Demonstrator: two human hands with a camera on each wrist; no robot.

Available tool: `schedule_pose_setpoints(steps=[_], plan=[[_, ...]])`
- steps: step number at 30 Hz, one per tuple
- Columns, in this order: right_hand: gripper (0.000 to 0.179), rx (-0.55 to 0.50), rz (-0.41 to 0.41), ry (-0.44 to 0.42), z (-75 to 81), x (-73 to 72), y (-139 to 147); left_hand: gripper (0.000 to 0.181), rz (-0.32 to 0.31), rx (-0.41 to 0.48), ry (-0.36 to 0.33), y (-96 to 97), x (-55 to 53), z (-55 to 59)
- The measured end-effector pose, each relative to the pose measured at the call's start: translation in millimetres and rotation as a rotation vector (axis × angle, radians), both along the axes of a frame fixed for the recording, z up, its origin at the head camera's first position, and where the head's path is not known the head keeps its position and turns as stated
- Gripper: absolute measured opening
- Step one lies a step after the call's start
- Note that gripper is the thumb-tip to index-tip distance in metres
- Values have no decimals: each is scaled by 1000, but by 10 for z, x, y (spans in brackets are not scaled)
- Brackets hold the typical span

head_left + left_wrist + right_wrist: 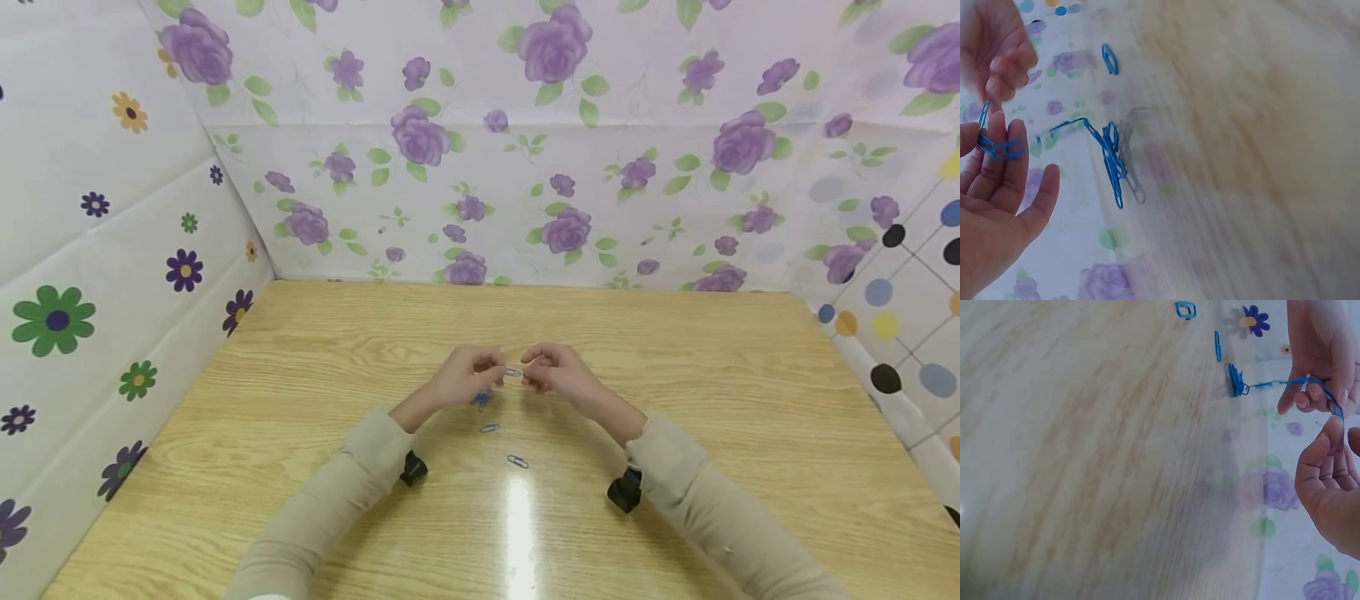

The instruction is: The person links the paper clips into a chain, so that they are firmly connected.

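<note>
Over the table, my left hand [474, 375] pinches a blue paper clip [513, 372] between thumb and fingers. My right hand [557, 373] holds the opposite end of that clip, so it spans the gap between both hands. A chain of linked blue clips [1266, 384] trails from the left hand to a small bunch of clips [1234, 381] on the table. In the left wrist view the chain [1069, 125] passes behind the left fingers [1017, 150] and is blurred there.
Two loose blue paper clips lie nearer the body, one clip [490, 427] close to the bunch and another clip [517, 461] farther forward. The wooden table [300, 500] meets flower-patterned sheets [465, 200] at the back and left, and a dotted sheet [885, 325] at the right.
</note>
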State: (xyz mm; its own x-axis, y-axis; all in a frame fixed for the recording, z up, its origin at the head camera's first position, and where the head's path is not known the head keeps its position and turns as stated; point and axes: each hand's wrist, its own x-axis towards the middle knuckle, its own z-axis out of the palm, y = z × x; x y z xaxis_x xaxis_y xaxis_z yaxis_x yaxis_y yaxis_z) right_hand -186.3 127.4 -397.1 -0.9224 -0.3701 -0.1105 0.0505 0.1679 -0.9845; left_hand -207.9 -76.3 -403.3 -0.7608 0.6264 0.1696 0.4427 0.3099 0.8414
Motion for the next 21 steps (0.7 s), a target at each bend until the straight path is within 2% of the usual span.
schedule_pose_setpoints(steps=[3,6,11,13,17,21], plan=[[26,35,14,-9,-33,39,17,17,57,38,-55,-46,18,15],[25,86,61,-18,-84,91,36,15,105,136,-147,-96,42,38],[22,169,161,62,-157,202,62,16,143,306,-319,-156,81,76],[19,187,195,110,-176,255,70,18,159,326,-363,-164,93,87],[15,262,241,143,-213,343,47,18,203,332,-414,-169,109,99],[18,352,264,172,-249,389,-11,18,237,320,-417,-182,109,91]])
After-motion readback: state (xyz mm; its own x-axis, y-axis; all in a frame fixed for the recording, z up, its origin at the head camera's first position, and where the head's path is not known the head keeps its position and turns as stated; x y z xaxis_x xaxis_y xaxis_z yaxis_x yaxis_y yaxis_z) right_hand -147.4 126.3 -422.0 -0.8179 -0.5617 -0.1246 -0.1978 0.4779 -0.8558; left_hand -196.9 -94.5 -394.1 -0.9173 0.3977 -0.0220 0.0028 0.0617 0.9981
